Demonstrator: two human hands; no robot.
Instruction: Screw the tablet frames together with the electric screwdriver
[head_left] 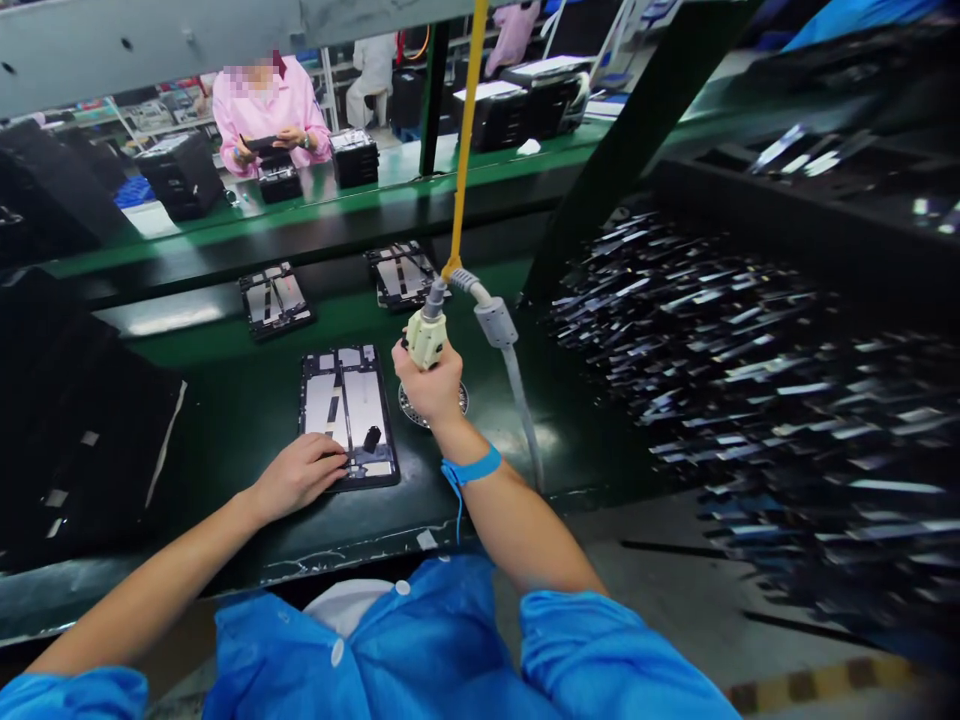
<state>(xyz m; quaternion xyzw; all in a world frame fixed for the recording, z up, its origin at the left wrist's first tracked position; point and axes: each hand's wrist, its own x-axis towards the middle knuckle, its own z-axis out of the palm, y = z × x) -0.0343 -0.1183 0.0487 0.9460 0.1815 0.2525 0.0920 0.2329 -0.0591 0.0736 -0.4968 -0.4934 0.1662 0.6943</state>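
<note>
We work at a dark green conveyor bench in a factory hall; at 11 o'clock a person in a pink coat sits at the next green line. At 3 o'clock lies a pile of shiny metal strips. The flat black tablet frame with grey metal plates lies at the centre. Our left hand rests on its lower edge, fingers spread flat. Our right hand has its fingers clamped around the cream hanging electric screwdriver, just beside the frame at its 2 o'clock.
</note>
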